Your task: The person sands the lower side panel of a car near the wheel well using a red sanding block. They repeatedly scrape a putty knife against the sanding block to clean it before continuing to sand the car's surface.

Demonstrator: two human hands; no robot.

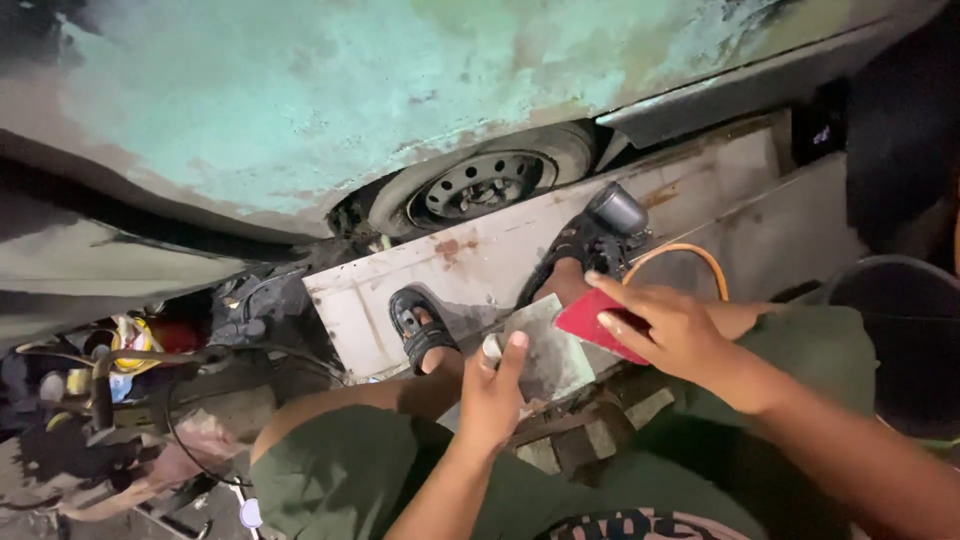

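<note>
The left hand (pixel 492 385) grips a grey square sheet (pixel 545 350) just beside the right hand (pixel 665 325) pinching a red flat pad (pixel 598 322); the sheet's loose corner could likely fold.

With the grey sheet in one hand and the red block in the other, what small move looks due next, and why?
Probably bring the red block in the right hand down onto the grey sheet held by the left hand: the block's edge already overlaps it.

Dim overall, light falls from above onto car panel (pixel 330 90); corners deep shadow, slight softness, wide-angle bend at edges.
</note>
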